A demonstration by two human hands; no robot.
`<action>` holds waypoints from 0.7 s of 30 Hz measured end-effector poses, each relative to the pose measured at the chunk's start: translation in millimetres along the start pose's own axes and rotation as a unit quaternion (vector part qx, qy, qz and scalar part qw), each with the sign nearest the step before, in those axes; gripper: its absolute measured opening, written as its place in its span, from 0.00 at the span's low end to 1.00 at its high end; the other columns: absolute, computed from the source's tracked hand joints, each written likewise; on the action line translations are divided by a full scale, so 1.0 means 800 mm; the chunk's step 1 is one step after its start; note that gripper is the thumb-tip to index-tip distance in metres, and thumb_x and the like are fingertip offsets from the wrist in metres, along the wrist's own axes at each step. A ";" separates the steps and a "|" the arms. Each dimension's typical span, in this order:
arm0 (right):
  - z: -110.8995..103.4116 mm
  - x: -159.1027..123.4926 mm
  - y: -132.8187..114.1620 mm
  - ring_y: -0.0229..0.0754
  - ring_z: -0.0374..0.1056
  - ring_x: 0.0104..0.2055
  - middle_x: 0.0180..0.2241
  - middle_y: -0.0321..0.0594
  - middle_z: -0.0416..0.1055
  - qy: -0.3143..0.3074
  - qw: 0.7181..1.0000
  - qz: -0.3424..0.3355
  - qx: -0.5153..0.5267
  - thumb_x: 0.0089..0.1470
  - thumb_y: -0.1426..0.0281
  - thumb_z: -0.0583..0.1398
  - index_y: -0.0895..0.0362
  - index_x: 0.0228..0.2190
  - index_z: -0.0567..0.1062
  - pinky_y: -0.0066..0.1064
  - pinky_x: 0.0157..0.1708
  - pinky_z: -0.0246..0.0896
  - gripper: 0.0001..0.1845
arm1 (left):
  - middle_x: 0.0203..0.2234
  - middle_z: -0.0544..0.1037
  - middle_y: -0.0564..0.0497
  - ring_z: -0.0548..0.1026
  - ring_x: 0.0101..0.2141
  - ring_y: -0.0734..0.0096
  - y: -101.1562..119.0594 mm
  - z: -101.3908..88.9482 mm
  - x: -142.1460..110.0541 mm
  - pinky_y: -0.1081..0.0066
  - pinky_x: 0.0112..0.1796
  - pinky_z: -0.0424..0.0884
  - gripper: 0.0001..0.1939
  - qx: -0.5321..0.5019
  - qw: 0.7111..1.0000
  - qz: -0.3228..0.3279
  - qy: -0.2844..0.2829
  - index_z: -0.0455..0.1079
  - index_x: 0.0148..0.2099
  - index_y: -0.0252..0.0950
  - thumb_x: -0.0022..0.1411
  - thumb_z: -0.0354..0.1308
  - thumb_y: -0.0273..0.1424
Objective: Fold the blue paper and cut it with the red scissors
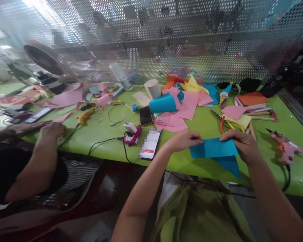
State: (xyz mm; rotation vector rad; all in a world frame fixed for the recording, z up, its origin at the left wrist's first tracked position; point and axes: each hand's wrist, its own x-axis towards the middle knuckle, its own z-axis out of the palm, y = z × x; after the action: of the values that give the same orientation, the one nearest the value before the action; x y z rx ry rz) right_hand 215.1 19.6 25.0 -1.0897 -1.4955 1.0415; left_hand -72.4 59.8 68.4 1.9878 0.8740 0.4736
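Note:
A blue sheet of paper or thin foam point(213, 149) is stretched between my two hands over the table's front edge. My left hand point(188, 139) pinches its upper left corner. At the upper right, my right hand point(238, 143) grips it between thumb and fingers. Under the sheet, a darker blue triangular part point(228, 165) hangs down; whether it is a fold or a second piece I cannot tell. Just beyond my right hand lie scissors point(224, 123) with red and yellow handles. A blue rolled cone point(163, 103) rests among pink pieces point(188, 105) farther back.
A pink glue gun point(286, 148) lies at the right with its cord trailing. Left of my hands are a lit phone point(150, 144), a dark phone point(145, 115) and a purple power socket point(132, 135). A co-worker's hands point(50, 131) rest at the left near a yellow glue gun point(86, 116).

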 end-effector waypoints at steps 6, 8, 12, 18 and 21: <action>-0.005 0.006 -0.027 0.52 0.76 0.47 0.43 0.41 0.84 -0.027 0.998 0.061 0.015 0.63 0.56 0.59 0.47 0.48 0.85 0.41 0.47 0.69 0.19 | 0.26 0.80 0.51 0.73 0.27 0.68 0.011 0.005 -0.010 0.71 0.28 0.59 0.13 0.056 0.997 0.017 0.044 0.79 0.34 0.37 0.67 0.58 0.38; 0.000 0.008 -0.043 0.53 0.77 0.46 0.41 0.42 0.85 -0.056 0.995 0.073 -0.037 0.62 0.49 0.61 0.49 0.47 0.85 0.41 0.46 0.70 0.22 | 0.27 0.82 0.50 0.73 0.27 0.68 0.021 0.004 -0.012 0.71 0.28 0.59 0.12 0.078 0.996 0.033 0.033 0.81 0.35 0.39 0.66 0.59 0.37; 0.016 0.007 -0.059 0.49 0.75 0.35 0.32 0.40 0.83 -0.139 0.979 0.107 -0.105 0.50 0.46 0.70 0.50 0.37 0.87 0.35 0.32 0.66 0.22 | 0.30 0.84 0.50 0.76 0.30 0.66 0.039 0.004 -0.014 0.71 0.30 0.61 0.10 0.091 0.994 0.046 0.024 0.83 0.37 0.40 0.66 0.60 0.36; 0.026 -0.008 -0.031 0.39 0.67 0.25 0.24 0.35 0.78 -0.025 0.975 0.197 0.095 0.42 0.52 0.76 0.54 0.27 0.84 0.30 0.25 0.60 0.19 | 0.36 0.85 0.45 0.79 0.35 0.64 0.030 0.010 -0.021 0.70 0.36 0.71 0.26 -0.209 0.972 0.020 0.109 0.83 0.48 0.36 0.68 0.58 0.52; 0.033 -0.017 -0.018 0.39 0.66 0.21 0.22 0.34 0.76 0.029 0.956 0.231 0.180 0.40 0.52 0.77 0.52 0.28 0.82 0.30 0.22 0.61 0.20 | 0.37 0.84 0.43 0.81 0.33 0.65 0.020 0.020 -0.024 0.68 0.38 0.73 0.33 -0.371 0.918 0.005 0.136 0.79 0.57 0.36 0.67 0.56 0.58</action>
State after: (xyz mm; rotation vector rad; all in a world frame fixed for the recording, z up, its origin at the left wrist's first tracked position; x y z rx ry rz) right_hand 189.1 0.7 32.0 -1.2166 -0.9640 1.5216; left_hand -69.2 30.7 73.1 1.2402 0.7008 0.9460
